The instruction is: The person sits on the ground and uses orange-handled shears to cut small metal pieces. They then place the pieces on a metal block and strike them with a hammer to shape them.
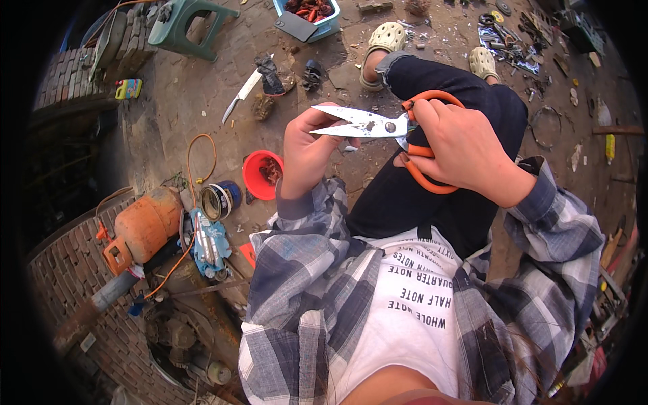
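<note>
Scissors (389, 127), orange-handled: where are they, and how are the hands placed?

Upper centre of the frame. Right hand (462, 142): closed round the handles (433, 94). Left hand (304, 152): half curled behind the blades (347, 129); whether it grips them cannot be told.

How far has the work advanced?

Blades already parted, no material visible between them; dark marks (368, 126) show on the metal. What is left cannot be judged.

And the surroundings?

Left of centre, a red bowl (251, 179); upper left, a knife (249, 86); far left, an orange gas cylinder (148, 226).
</note>
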Demonstrator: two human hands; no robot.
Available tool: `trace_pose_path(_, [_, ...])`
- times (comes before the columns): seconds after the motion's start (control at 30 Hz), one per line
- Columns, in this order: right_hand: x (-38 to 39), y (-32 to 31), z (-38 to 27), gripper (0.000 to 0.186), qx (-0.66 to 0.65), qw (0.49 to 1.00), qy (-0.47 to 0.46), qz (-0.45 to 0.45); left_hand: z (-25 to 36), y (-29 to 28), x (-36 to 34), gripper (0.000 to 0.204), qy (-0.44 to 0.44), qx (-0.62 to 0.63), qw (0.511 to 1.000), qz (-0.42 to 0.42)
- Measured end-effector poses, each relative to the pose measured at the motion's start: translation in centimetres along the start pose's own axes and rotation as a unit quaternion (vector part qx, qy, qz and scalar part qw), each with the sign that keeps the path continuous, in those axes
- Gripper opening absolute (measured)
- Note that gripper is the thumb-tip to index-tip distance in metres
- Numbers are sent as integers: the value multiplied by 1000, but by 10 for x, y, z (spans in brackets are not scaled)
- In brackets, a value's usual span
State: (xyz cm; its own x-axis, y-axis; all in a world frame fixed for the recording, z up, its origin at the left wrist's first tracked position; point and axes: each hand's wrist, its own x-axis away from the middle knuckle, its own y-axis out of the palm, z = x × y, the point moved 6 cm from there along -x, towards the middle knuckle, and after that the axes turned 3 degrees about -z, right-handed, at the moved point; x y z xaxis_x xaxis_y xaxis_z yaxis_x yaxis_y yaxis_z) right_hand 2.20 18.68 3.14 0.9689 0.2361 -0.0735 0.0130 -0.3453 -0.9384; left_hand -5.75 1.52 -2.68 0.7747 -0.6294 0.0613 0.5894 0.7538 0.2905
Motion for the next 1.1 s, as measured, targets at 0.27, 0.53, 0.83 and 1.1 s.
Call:
trace_pose_path(0.27, [0,1,0,57,20,999,14,-25,1,0,1,21,11,12,1000,2])
trace_pose_path(0.53, [-1,6,0,59,50,996,38,-67,-5,-4,1,28,-7,-9,1000,-1])
trace_pose_path(0.83, [-3,14,17,57,-114,983,137,-42,3,3,-3,14,-19,105,994,25])
trace_pose_path(1.1, [-17,9,10,46,-286,946,151,-32,10,3,1,13,-21,59,996,70])
